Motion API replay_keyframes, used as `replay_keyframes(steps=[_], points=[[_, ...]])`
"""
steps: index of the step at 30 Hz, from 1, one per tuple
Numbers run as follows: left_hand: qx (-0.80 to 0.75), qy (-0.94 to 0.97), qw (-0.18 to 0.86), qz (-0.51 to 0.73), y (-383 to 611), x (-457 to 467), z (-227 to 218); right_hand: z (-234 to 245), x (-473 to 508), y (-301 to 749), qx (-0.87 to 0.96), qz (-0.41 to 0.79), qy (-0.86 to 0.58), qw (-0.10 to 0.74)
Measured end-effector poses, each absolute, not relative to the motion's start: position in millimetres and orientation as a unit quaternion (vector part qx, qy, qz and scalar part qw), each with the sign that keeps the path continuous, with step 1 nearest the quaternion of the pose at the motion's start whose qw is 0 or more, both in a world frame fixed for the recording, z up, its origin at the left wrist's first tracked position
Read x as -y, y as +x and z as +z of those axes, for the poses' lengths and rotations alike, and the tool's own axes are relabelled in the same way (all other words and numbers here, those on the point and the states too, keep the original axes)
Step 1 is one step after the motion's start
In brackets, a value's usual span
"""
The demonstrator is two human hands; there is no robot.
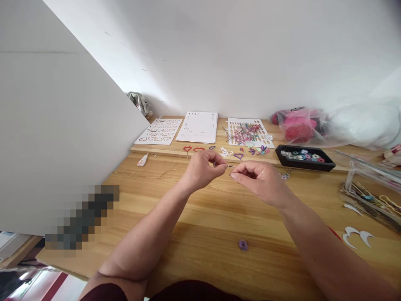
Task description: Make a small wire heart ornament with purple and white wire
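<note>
My left hand [205, 169] is closed in a pinch over the middle of the table. From its fingertips sticks out a tiny piece, dark purple and whitish [231, 166], too small to name. Just to the right, my right hand [260, 179] pinches with thumb and forefinger, close to that piece. A faint thread [244, 205] seems to run down from the right fingers toward a small purple spool [243, 245] on the table. What else lies inside the fingers is hidden.
Along the raised back ledge are white cutout sheets [197, 127], red heart shapes [187, 149], purple petal pieces [263, 149] and a black tray [305, 158] of thread spools. A glue bottle [142, 159] lies left. White crescents [366, 238] and a clear stand [351, 179] are right.
</note>
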State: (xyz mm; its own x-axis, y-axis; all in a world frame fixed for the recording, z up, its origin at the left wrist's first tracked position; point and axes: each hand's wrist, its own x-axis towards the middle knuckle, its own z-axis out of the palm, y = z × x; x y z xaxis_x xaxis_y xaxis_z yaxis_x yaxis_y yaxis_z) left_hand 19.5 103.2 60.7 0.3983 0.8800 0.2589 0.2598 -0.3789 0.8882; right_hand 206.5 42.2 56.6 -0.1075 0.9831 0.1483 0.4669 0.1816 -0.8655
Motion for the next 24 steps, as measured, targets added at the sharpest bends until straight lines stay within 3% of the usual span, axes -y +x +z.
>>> replay_keyframes(steps=[4,8,16,19,24], points=[[-0.374,0.761,0.375,0.374,19.2,-100.9,61.1,64.6,-36.6,205.5,0.678,0.278,-0.554,0.396],[-0.338,0.769,0.444,0.311,17.7,-97.3,65.7,64.3,-41.3,211.6,0.675,0.246,-0.559,0.414],[-0.339,0.679,0.561,0.332,18.3,-100.7,64.2,46.9,-60.8,215.9,0.605,0.406,-0.511,0.457],[-0.360,0.670,0.531,0.374,19.3,-104.0,61.2,43.7,-58.4,210.1,0.610,0.405,-0.523,0.436],[-0.398,0.725,0.394,0.401,20.7,-103.8,59.2,53.8,-43.6,202.9,0.672,0.309,-0.545,0.396]])
